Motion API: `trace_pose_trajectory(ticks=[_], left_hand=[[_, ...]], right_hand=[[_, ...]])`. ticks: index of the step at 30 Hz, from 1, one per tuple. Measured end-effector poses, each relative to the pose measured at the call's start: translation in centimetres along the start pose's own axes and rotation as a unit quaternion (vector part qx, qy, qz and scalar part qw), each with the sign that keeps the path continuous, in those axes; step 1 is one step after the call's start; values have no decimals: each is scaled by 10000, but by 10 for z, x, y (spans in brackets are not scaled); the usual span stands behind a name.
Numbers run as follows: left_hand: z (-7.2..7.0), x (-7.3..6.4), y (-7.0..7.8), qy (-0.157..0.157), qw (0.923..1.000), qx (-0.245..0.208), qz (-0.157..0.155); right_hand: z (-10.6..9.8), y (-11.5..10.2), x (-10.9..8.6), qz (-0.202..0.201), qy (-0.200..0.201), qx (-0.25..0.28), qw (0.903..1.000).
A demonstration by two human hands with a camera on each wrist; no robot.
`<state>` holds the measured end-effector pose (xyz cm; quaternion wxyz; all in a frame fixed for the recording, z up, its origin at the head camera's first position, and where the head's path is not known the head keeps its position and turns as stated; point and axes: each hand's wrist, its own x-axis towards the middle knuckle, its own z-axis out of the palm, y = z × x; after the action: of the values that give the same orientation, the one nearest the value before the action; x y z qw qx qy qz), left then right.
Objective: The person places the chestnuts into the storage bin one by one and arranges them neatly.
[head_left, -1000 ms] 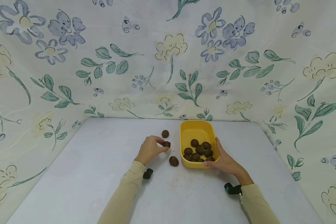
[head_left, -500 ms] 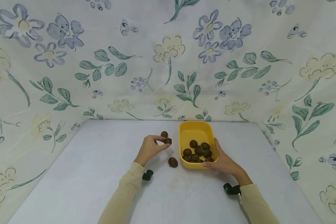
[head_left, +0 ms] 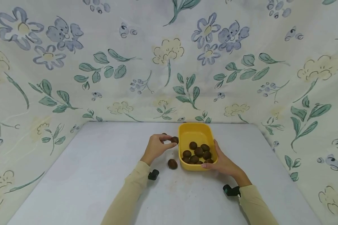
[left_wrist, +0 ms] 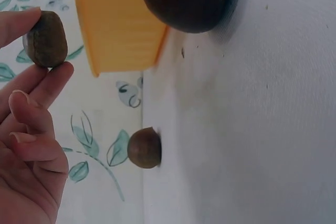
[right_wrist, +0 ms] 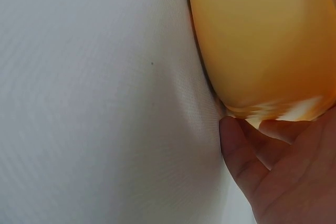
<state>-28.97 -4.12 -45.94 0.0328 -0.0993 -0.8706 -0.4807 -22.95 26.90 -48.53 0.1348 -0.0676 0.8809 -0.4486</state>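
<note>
My left hand (head_left: 155, 147) pinches a brown chestnut (left_wrist: 47, 39) between thumb and fingertips, raised off the table at the left wall of a yellow plastic box (head_left: 195, 132). Several chestnuts (head_left: 198, 152) lie inside the box, gathered toward its near end. Around the box's near right corner, my right hand (head_left: 226, 165) holds on, thumb at the front rim and fingers along the right side. One loose chestnut (head_left: 172, 164) lies on the table by the box's near left corner. Another chestnut (left_wrist: 144, 148) stands farther back, mostly covered by the left hand in the head view.
The box stands on a white table (head_left: 101, 175) with a few specks on its surface. A floral cloth (head_left: 146, 62) hangs behind the table and along both sides. Each wrist wears a small black camera (head_left: 153, 174).
My left hand has lifted the chestnut from the table and carried it right, up to the box's left wall. The right hand keeps its hold on the box.
</note>
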Motion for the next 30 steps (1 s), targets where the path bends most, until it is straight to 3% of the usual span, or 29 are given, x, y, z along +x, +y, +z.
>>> trace_pose_trajectory(ticks=[11, 17, 30], left_hand=[[14, 7, 4, -123, 9999, 1, -8], [19, 9, 8, -247, 9996, 92, -28], [32, 15, 17, -699, 9945, 765, 159]], right_hand=[[-1, 1, 0, -207, 3, -30, 9998], [-1, 0, 0, -82, -17, -44, 10000], [0, 1, 1, 30, -5, 22, 10000]])
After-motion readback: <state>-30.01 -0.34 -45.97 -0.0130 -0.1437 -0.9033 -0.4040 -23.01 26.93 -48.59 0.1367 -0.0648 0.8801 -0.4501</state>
